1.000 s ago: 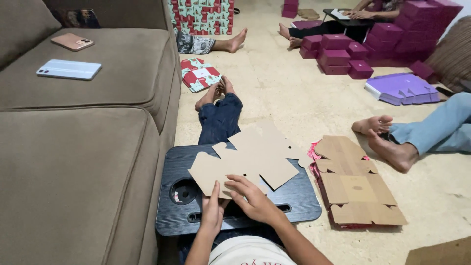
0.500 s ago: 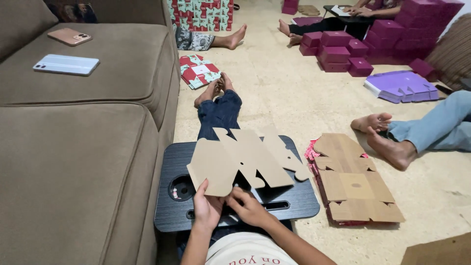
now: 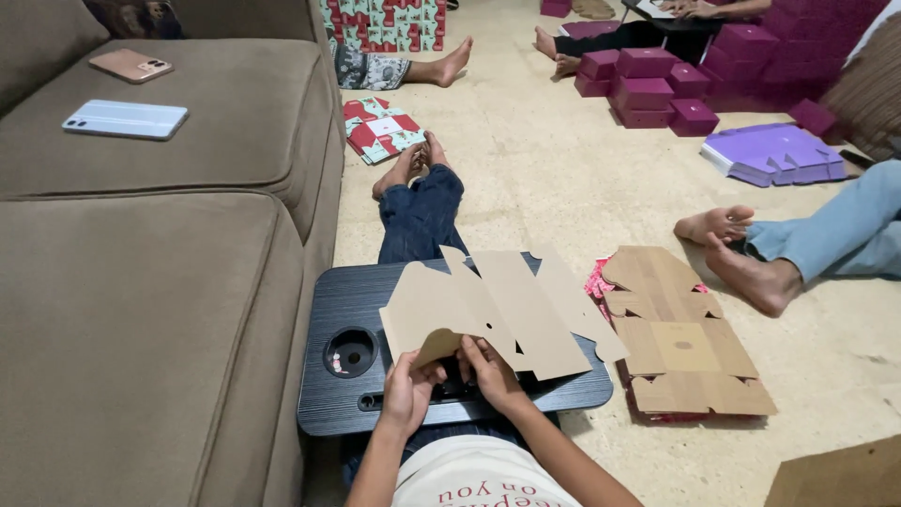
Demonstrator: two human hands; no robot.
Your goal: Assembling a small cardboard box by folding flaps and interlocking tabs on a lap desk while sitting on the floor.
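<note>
Sitting on the floor beside a brown sofa [image 3: 141, 310], the person works over a black lap tray [image 3: 361, 314] that rests across their legs. At ten o'clock on the sofa cushion lie a pale blue phone [image 3: 125, 119] and, just beyond it, a pink phone [image 3: 131, 65].

The left hand [image 3: 410, 387], at six o'clock, has its fingers curled shut around the near bottom flap of a flat brown cardboard cutout [image 3: 497, 314], bending that flap up. Just beside it, the right hand [image 3: 490, 371] grips the same lower edge, fingers closed over it with the thumb on top. The cutout slopes up from both hands toward twelve o'clock, its far tabs hanging over the tray's far edge and its right tabs spilling toward three o'clock. A round cup hole [image 3: 350, 352] in the tray shows at nine o'clock of the hands.

At twelve o'clock, on the floor past the person's bare feet, lies a red and green patterned sheet [image 3: 380, 130]. At three o'clock of the tray, a stack of flat cardboard cutouts [image 3: 680, 347] lies on the floor, touching the tray's right side. Another person's bare feet [image 3: 741, 249] rest just beyond it. At two o'clock sit purple flat sheets [image 3: 774, 153], and at one o'clock a pile of maroon boxes [image 3: 657, 84].
</note>
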